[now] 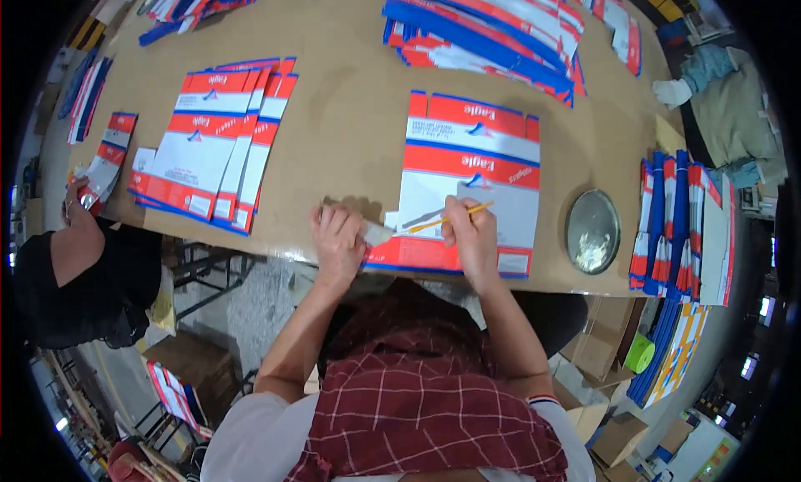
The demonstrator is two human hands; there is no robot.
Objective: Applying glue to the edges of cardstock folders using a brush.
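Note:
A flat printed carton sheet [467, 152] in red, white and blue lies in front of me at the table's near edge. My left hand [340, 242] is at its lower left corner, fingers curled, pinching a small whitish flap [377, 234]. In my right hand [471, 238], above the lower part of the sheet, is a slim yellow stick [434, 222], perhaps a brush handle. It slants left, its thin tip close to the flap. To the right of the sheet stands a round metal dish [593, 232] with some whitish stuff in it.
Overlapping carton sheets [204, 148] lie to the left, with larger piles [488, 31] at the far side. Folded cartons [682, 223] stand at the right edge of the brown table [334, 106]. Another person's hand [79, 202] is at the far left, beside a carton.

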